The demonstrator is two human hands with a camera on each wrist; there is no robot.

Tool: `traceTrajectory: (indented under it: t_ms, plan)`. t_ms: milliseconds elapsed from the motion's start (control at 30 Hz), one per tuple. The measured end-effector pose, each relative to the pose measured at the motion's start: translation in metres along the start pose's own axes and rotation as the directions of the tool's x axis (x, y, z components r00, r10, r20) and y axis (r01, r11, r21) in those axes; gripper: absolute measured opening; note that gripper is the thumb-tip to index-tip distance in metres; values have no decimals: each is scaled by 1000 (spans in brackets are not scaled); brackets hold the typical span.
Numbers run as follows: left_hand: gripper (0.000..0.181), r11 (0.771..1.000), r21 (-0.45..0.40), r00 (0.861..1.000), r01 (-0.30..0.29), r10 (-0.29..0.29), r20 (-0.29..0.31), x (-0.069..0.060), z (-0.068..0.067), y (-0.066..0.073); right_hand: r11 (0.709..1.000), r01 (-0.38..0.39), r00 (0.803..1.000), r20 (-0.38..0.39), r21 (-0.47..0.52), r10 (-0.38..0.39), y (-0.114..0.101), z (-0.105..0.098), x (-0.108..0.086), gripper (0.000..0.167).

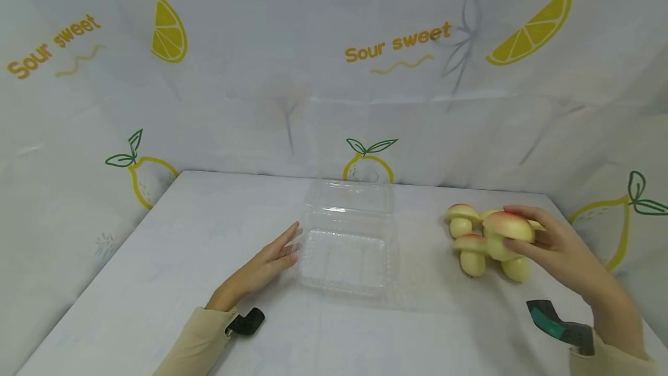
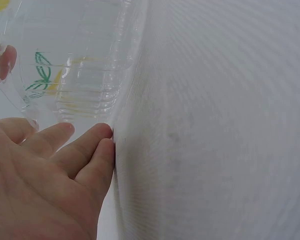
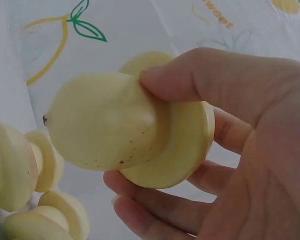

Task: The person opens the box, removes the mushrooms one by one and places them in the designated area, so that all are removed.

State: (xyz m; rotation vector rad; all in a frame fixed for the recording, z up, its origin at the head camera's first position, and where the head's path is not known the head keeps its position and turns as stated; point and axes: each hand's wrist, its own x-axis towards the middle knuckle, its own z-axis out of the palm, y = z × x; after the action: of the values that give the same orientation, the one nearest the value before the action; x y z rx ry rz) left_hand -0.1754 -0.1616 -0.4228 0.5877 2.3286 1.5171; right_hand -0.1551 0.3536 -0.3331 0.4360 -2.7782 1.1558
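Observation:
My right hand (image 1: 561,248) grips a pale yellow mushroom (image 1: 503,226) with a reddish top, above a group of similar mushrooms (image 1: 472,263) on the right of the table. Seen from the right wrist, its rounded stem (image 3: 95,120) points left, with the thumb on one side and fingers around the cap. A clear plastic clamshell box (image 1: 341,266) lies opened out mid-table, its lid (image 1: 352,197) folded back toward the wall. Beside the box's left edge is my left hand (image 1: 261,268), its fingers extended. In the left wrist view, its fingertips (image 2: 105,131) reach the box's ribbed side.
A white cloth covers the table (image 1: 219,213). Behind it hangs a white backdrop (image 1: 235,120) printed with lemons and lettering. Dark wrist straps (image 1: 247,322) show at both sleeves. More mushrooms (image 3: 12,165) lie at the left of the right wrist view.

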Motion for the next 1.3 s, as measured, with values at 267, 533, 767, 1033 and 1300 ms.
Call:
traceTrajectory:
  t_ms: [267,533,767,1033,1300]
  plan:
    - [70,1000,20,1000,2,-2,3,0,0,0,999,-46,998,-37,19,47,11,-9,-5,55]
    - [69,1000,17,1000,4,-4,-2,-1,0,0,994,-104,992,-71,15,105,19,-15,-10,55]
    - [70,1000,7,1000,1,-1,-3,0,0,-1,980,-196,977,-84,-22,194,35,-23,-17,59]
    - [70,1000,9,1000,-10,10,-1,0,0,-1,975,-219,971,-104,-21,216,54,-26,-22,64]
    - [70,1000,7,1000,-11,11,-1,1,1,-1,962,-272,956,-119,-32,267,67,-28,-26,68]
